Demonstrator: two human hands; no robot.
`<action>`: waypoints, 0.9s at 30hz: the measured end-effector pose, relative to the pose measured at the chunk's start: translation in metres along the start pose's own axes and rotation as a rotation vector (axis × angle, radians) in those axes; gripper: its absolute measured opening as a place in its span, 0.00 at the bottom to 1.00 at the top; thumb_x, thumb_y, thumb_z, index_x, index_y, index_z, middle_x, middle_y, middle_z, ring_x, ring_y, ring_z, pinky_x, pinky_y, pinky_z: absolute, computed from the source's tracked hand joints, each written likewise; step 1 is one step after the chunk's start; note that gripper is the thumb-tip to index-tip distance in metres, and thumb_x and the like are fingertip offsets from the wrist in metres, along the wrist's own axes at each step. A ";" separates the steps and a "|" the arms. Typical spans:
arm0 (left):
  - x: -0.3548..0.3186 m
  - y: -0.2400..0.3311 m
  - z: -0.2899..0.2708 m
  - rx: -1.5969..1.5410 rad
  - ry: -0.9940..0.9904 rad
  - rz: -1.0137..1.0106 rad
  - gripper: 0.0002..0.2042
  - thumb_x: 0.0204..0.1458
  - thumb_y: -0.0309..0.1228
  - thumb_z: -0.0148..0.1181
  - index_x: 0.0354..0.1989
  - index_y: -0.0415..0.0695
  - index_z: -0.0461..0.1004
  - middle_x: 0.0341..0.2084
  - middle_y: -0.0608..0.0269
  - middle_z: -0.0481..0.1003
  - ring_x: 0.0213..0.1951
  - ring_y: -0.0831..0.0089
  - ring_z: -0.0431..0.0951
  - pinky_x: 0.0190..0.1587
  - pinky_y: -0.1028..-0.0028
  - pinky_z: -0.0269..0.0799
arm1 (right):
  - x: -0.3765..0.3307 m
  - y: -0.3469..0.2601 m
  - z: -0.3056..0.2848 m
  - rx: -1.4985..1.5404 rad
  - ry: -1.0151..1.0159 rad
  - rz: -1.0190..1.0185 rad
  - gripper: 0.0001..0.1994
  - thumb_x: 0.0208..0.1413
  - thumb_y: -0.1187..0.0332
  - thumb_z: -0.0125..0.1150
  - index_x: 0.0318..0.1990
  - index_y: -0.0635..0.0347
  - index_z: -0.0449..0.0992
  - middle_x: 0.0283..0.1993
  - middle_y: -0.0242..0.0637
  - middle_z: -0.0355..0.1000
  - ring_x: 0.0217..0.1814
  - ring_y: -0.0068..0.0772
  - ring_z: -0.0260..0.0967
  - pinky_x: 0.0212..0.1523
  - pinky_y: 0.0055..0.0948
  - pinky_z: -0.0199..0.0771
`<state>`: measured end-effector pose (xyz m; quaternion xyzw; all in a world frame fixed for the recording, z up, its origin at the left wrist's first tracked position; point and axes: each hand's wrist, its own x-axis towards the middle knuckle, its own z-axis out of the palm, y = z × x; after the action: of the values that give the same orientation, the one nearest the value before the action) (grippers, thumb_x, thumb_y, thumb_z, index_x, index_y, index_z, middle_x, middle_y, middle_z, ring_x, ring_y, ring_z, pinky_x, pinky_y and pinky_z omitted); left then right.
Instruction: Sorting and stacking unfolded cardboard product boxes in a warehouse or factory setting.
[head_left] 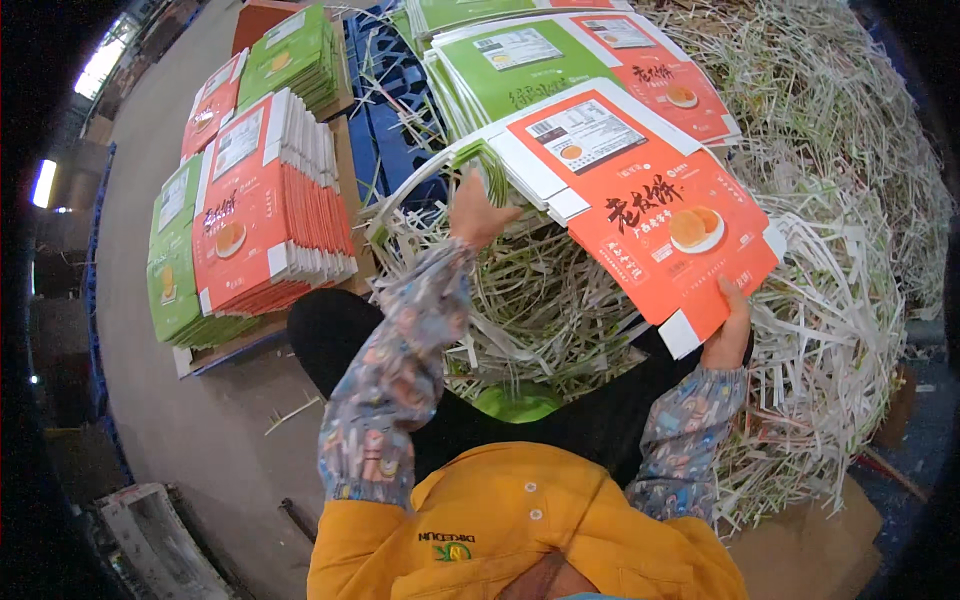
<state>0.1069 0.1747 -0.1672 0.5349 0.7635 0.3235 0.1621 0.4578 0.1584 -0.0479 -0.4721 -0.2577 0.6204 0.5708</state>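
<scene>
Two hands hold one flat orange carton blank [640,205] above the shredded paper strips [830,300]: the right hand [728,335] pinches its lower corner, the left hand [478,215] lies open at its far edge, so it might sag and slip

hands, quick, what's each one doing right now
Left hand: open, fingers against the left edge of the flat orange carton blanks.
Right hand: closed on the lower right edge of the same carton blanks.
</scene>
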 end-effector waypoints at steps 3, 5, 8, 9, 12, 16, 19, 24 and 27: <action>0.010 -0.017 0.051 -0.011 0.283 -0.070 0.28 0.36 0.33 0.60 0.48 0.37 0.59 0.43 0.50 0.65 0.44 0.55 0.64 0.44 0.60 0.60 | -0.014 -0.002 0.012 -0.017 -0.007 -0.016 0.22 0.46 0.70 0.53 0.49 0.68 0.59 0.46 0.41 0.64 0.45 0.34 0.64 0.47 0.30 0.65; 0.021 -0.028 0.050 0.005 0.468 -0.141 0.25 0.36 0.29 0.60 0.45 0.37 0.60 0.38 0.49 0.68 0.38 0.56 0.69 0.40 0.61 0.63 | -0.016 -0.002 0.007 0.003 -0.054 -0.040 0.22 0.46 0.70 0.52 0.49 0.69 0.58 0.46 0.42 0.64 0.46 0.35 0.64 0.47 0.31 0.64; 0.025 -0.012 0.019 0.005 0.045 -0.175 0.18 0.39 0.30 0.53 0.41 0.42 0.62 0.32 0.48 0.69 0.34 0.50 0.70 0.34 0.61 0.65 | -0.021 -0.016 -0.007 -0.048 -0.020 0.005 0.22 0.46 0.70 0.51 0.50 0.69 0.58 0.47 0.42 0.63 0.46 0.35 0.64 0.46 0.32 0.65; 0.019 0.001 0.004 0.011 0.046 -0.179 0.18 0.39 0.30 0.53 0.41 0.42 0.62 0.32 0.48 0.69 0.34 0.50 0.70 0.34 0.61 0.65 | -0.021 -0.017 -0.009 -0.059 -0.017 0.036 0.22 0.46 0.70 0.50 0.50 0.69 0.58 0.47 0.42 0.63 0.45 0.35 0.65 0.46 0.32 0.65; 0.016 0.010 -0.011 0.279 0.379 0.038 0.13 0.37 0.27 0.55 0.33 0.43 0.60 0.26 0.50 0.64 0.24 0.54 0.71 0.22 0.61 0.65 | -0.020 -0.016 -0.009 -0.039 0.005 0.045 0.22 0.46 0.70 0.50 0.50 0.69 0.57 0.46 0.43 0.63 0.44 0.36 0.65 0.45 0.32 0.66; 0.015 0.005 -0.014 0.203 0.459 0.180 0.21 0.36 0.23 0.53 0.43 0.46 0.58 0.34 0.52 0.62 0.24 0.54 0.70 0.20 0.63 0.64 | -0.022 -0.012 0.000 -0.028 -0.027 0.025 0.22 0.46 0.72 0.49 0.51 0.68 0.57 0.47 0.43 0.63 0.46 0.37 0.64 0.46 0.33 0.66; 0.025 0.015 -0.021 0.322 0.503 0.173 0.30 0.37 0.20 0.51 0.53 0.47 0.53 0.34 0.52 0.62 0.24 0.56 0.71 0.20 0.64 0.65 | -0.020 -0.011 -0.004 -0.038 -0.048 0.028 0.22 0.46 0.73 0.48 0.51 0.67 0.56 0.48 0.43 0.61 0.47 0.37 0.63 0.46 0.34 0.66; 0.058 0.011 -0.024 0.517 0.399 -0.031 0.23 0.40 0.24 0.48 0.49 0.49 0.60 0.29 0.55 0.64 0.20 0.59 0.71 0.20 0.67 0.66 | -0.022 -0.011 -0.004 -0.105 -0.027 -0.018 0.23 0.46 0.73 0.49 0.52 0.67 0.55 0.49 0.42 0.61 0.47 0.37 0.63 0.47 0.34 0.65; 0.075 -0.025 -0.029 0.684 0.293 0.241 0.10 0.39 0.24 0.48 0.33 0.46 0.68 0.24 0.59 0.65 0.20 0.63 0.72 0.18 0.70 0.65 | -0.023 -0.014 -0.002 -0.099 -0.056 0.022 0.23 0.46 0.73 0.48 0.52 0.65 0.55 0.49 0.41 0.61 0.48 0.38 0.62 0.48 0.35 0.64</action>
<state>0.0435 0.2286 -0.1550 0.5918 0.7742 0.1401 -0.1754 0.4638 0.1386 -0.0303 -0.4850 -0.2987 0.6263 0.5323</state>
